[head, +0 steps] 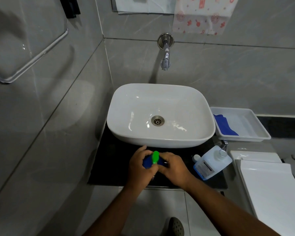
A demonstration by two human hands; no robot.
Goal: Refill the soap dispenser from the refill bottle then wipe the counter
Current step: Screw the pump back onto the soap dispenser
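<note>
Both hands on the soap dispenser [154,163] at table front, just below the sink [160,114]: left hand [140,166] wrapped round the blue body, right hand [173,167] fingers pinching near the green pump [155,157], upright btwn them. Refill bottle [211,161] lies uncapped to the right, nearer the right hand.

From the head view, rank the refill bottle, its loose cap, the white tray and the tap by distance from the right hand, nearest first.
Measured from the right hand:
1. Loose cap, on the counter just to its right.
2. Refill bottle, right, beyond the cap.
3. White tray, far right, beside the basin.
4. Tap, on the wall above.
</note>
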